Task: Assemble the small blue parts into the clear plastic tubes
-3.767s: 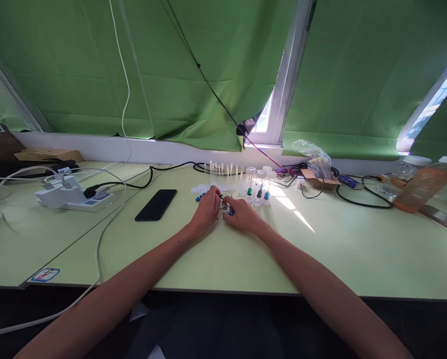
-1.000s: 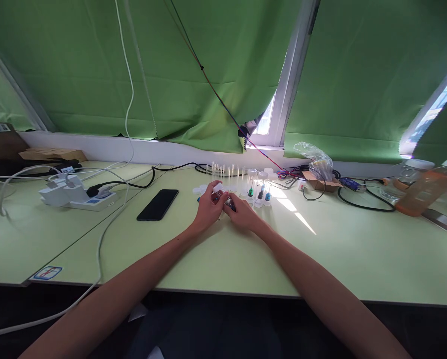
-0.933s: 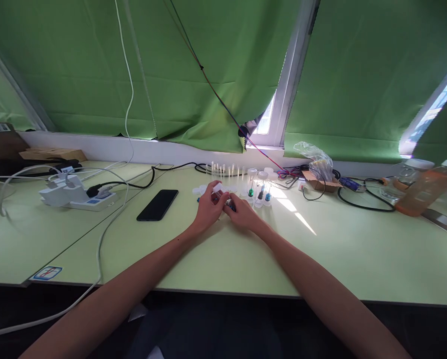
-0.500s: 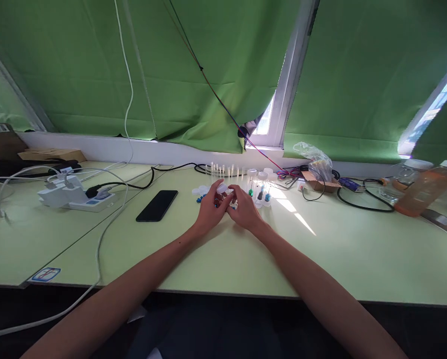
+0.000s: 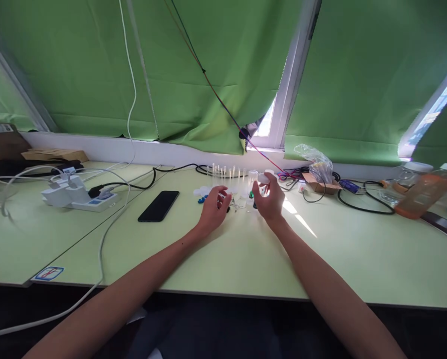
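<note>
My right hand [image 5: 271, 197] is curled round a small clear container with a white lid [image 5: 263, 178], at the right end of a group of small items. My left hand [image 5: 215, 205] hovers low over the table, fingers bent and apart, with nothing visible in it. Just right of its fingertips lie thin metal pins or needle-like pieces [image 5: 238, 205]. Blue small pieces [image 5: 203, 199] and white lids [image 5: 201, 191] sit left of that hand. Behind both hands stands a row of clear upright tubes [image 5: 229, 172]. A green piece [image 5: 251, 195] shows beside my right fingers.
A black phone [image 5: 158, 206] lies left of my hands. Farther left is a white power strip [image 5: 96, 201] with plugs and cables. At the right are a small cardboard box [image 5: 321, 185] with a plastic bag [image 5: 315, 157], and an orange-filled bottle [image 5: 425, 194]. Black cables [image 5: 365, 207] run along the back.
My hands were together around a white-lidded container and have now parted. The right hand has moved right with a container; the left has opened, uncovering the thin metal pieces.
</note>
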`<act>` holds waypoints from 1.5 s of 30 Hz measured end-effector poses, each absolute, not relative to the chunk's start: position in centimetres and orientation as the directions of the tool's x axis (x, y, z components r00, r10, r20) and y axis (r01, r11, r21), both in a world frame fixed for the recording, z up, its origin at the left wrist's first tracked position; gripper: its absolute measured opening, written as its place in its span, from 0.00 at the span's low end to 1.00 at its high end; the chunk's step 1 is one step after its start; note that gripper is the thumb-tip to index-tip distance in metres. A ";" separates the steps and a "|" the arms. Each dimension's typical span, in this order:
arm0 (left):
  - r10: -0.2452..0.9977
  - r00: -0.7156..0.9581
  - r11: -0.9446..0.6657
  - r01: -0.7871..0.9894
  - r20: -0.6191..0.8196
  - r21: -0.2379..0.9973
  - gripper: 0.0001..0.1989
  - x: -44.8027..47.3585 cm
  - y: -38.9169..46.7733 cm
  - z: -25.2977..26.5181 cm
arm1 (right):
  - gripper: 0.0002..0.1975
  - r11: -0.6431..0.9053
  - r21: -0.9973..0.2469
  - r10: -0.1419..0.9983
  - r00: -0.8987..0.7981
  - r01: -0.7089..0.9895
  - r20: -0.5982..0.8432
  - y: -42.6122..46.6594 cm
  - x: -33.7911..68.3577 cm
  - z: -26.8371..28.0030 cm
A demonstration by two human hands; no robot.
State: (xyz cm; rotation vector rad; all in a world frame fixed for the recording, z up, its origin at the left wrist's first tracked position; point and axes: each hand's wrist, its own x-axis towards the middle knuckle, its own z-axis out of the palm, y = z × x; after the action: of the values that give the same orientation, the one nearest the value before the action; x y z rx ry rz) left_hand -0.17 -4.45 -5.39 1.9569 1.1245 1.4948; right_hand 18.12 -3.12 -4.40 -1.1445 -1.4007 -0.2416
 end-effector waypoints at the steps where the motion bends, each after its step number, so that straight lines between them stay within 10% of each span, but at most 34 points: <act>1: 0.805 0.092 -0.577 0.344 0.586 0.740 0.15 -0.2 -4.5 -5.4 | 0.20 0.473 -0.477 0.456 0.257 0.741 0.852 -2.9 18.5 -4.5; 14: 0.805 0.100 -0.575 0.374 0.584 0.728 0.14 -0.2 -4.6 -5.6 | 0.19 0.197 -0.482 0.328 0.405 0.854 0.853 -1.4 20.2 -5.1; 45: 0.763 0.110 -0.614 0.429 0.637 0.662 0.11 -0.1 -4.5 -5.6 | 0.24 0.150 -0.458 0.384 0.375 0.876 0.844 -0.7 20.1 -6.1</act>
State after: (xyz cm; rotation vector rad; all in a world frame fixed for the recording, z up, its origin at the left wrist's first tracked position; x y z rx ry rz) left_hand -0.05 -4.55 -5.62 2.0817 1.1709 1.5054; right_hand 20.14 -0.71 -6.06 -1.4475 -1.2113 -0.5208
